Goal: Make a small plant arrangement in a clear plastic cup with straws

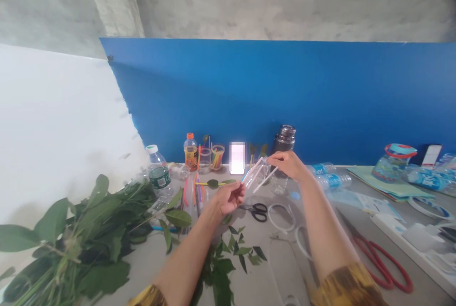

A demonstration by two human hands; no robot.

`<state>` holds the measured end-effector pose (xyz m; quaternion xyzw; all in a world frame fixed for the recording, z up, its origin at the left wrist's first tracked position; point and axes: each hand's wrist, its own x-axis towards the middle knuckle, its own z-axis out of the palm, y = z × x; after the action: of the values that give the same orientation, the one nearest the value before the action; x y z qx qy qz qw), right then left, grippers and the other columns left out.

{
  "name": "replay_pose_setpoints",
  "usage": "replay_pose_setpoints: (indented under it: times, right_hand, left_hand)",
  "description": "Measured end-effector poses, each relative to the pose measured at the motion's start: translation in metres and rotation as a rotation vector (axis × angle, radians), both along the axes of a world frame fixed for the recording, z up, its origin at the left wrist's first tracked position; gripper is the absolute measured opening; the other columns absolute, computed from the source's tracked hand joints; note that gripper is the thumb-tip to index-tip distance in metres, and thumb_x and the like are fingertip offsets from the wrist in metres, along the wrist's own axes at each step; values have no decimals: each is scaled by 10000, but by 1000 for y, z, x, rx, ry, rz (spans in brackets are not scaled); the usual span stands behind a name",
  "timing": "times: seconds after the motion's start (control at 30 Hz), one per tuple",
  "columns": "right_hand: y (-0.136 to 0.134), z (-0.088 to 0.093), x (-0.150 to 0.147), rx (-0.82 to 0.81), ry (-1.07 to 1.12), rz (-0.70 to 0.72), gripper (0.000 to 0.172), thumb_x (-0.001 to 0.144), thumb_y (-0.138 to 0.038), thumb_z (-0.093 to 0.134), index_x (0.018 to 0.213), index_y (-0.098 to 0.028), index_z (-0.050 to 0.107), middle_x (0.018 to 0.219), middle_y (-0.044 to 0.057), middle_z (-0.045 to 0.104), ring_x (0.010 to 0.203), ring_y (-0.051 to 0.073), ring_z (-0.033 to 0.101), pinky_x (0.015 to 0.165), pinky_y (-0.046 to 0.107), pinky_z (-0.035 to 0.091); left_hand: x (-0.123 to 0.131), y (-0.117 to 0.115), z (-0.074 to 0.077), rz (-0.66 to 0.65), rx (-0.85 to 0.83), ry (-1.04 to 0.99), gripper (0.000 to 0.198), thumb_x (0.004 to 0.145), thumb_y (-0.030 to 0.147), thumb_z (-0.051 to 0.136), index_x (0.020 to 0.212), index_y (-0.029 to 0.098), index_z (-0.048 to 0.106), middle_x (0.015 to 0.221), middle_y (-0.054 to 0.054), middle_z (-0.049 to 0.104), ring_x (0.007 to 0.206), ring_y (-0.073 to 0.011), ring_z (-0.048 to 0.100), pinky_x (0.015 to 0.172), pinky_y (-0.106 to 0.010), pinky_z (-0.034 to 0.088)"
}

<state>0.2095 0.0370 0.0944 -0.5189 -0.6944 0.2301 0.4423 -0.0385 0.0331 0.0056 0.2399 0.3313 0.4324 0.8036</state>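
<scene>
My left hand (230, 198) and my right hand (288, 163) hold a small transparent plastic container (255, 176) between them, above the grey table (274, 268). White plastic straws (265, 180) run across it; how they are fixed to it is too blurred to tell. My right fingertips pinch its upper end, and my left fingers hold its lower end. Just below my left hand lie black-handled scissors (254, 212). A glass jar (279, 183) stands beneath my right hand, apart from it.
A leafy green branch bundle (71, 234) lies at left, with loose leaves (228, 253) below my left forearm. Behind stand water bottles (158, 173), cups of coloured straws (217, 156) and a steel flask (284, 139). A red cord (383, 263) lies at right, before a blue wall panel (285, 101).
</scene>
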Motion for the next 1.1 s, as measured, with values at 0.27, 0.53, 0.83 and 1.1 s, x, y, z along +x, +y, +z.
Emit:
replay_pose_setpoints:
  times: [0.27, 0.53, 0.83, 1.1]
  right_hand:
    - [0, 0, 0, -18, 30, -3, 365, 770, -493, 705, 849, -155, 815, 822, 75, 746, 718, 193, 610, 664, 309, 436]
    - [-1, 2, 0, -36, 13, 13, 360, 781, -483, 688, 850, -151, 809, 882, 79, 743, 704, 176, 590, 640, 300, 429]
    - [-3, 4, -1, -26, 15, 18, 331, 773, -458, 692, 820, -151, 808, 874, 84, 738, 675, 172, 589, 635, 308, 435]
    - [-1, 2, 0, -28, -10, -8, 325, 788, -462, 690, 843, -164, 811, 893, 79, 746, 720, 182, 600, 658, 308, 447]
  left_hand:
    - [9, -3, -2, 6, -90, -210, 133, 955, 108, 562, 838, 86, 622, 692, -37, 571, 557, -73, 554, 424, -128, 417]
    - [5, 0, -3, -15, -105, -223, 109, 951, 123, 581, 852, 110, 627, 695, -23, 580, 552, -64, 560, 429, -116, 427]
    - [8, 0, -4, 55, -108, -147, 44, 896, 87, 644, 884, 128, 653, 679, -19, 626, 562, -86, 601, 528, -175, 524]
    - [9, -6, 5, 71, -131, -115, 294, 948, 343, 587, 784, 103, 634, 649, -71, 643, 534, -157, 615, 422, -232, 401]
